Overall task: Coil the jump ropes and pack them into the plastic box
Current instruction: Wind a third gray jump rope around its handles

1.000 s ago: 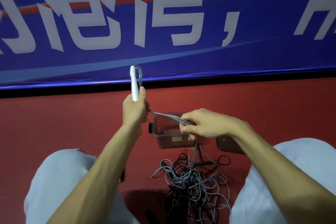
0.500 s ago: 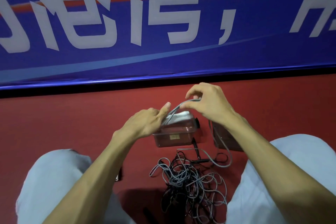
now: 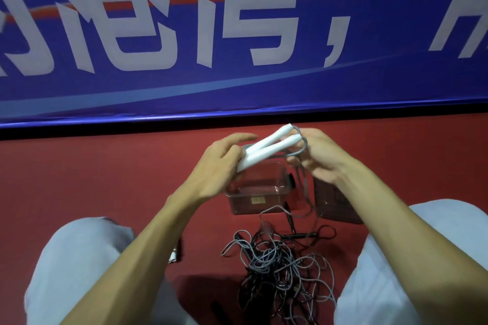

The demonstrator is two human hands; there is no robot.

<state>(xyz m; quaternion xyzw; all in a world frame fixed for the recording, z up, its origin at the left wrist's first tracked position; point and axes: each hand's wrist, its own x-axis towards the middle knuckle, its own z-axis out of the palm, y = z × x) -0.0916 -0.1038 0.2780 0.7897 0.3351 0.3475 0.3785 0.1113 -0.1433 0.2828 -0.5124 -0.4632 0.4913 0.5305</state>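
Note:
Two white jump rope handles (image 3: 266, 149) lie side by side, slanting up to the right above the clear plastic box (image 3: 260, 196). My left hand (image 3: 219, 166) grips their lower ends. My right hand (image 3: 317, 158) holds the grey cord (image 3: 303, 148) looped round the handles' upper ends, fingers curled on it. The cord hangs down past the box's right side to a tangled pile of grey and black ropes (image 3: 285, 269) on the red floor between my knees.
The box lid (image 3: 332, 203) lies right of the box, partly behind my right forearm. A blue banner (image 3: 237, 34) with white characters stands close behind. My knees in light trousers flank the pile. A small object (image 3: 175, 254) lies by my left forearm.
Both hands have lifted from the box. The two white handles now lie together in my left hand, and my right hand has brought the grey cord round their upper ends.

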